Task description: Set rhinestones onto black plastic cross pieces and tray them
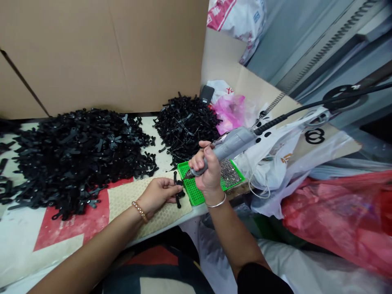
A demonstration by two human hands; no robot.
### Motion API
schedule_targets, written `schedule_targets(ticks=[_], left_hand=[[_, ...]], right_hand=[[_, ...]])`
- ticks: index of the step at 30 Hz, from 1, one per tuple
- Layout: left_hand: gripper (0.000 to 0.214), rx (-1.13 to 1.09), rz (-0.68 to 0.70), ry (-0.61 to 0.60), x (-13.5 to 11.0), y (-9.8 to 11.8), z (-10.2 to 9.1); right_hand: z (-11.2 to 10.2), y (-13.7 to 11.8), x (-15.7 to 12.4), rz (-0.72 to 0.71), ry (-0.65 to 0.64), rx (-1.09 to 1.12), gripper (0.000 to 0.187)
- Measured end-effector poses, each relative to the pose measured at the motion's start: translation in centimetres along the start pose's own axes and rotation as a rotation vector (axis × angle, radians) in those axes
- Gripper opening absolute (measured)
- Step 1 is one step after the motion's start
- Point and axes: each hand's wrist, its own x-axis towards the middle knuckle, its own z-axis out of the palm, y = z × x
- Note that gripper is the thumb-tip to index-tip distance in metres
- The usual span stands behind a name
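From my head camera: my right hand [206, 169] is fisted around the grey electric screwdriver [228, 146], tip angled down-left. My left hand [157, 193] pinches a black plastic part [177, 188] on the beige mat [147, 204]. Two heaps of black parts [79, 155] lie behind. One green tray [196, 192] holds small silver screws [229, 172].

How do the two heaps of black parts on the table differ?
The left heap is much broader and spreads across the table, while the right heap is smaller and more compact. The left heap lies apart from the hands, left of the left hand; the right heap sits just behind the green tray and the right hand holding the grey driver. Both hold small black plastic pieces in loose piles before the cardboard.
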Motion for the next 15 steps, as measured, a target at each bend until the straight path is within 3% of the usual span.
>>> schedule_targets(ticks=[15], left_hand=[[0.040,0.026,0.020,0.000,-0.08,0.01,-0.02]], right_hand=[[0.16,0.72,-0.21,-0.001,-0.003,0.015,0.048]])
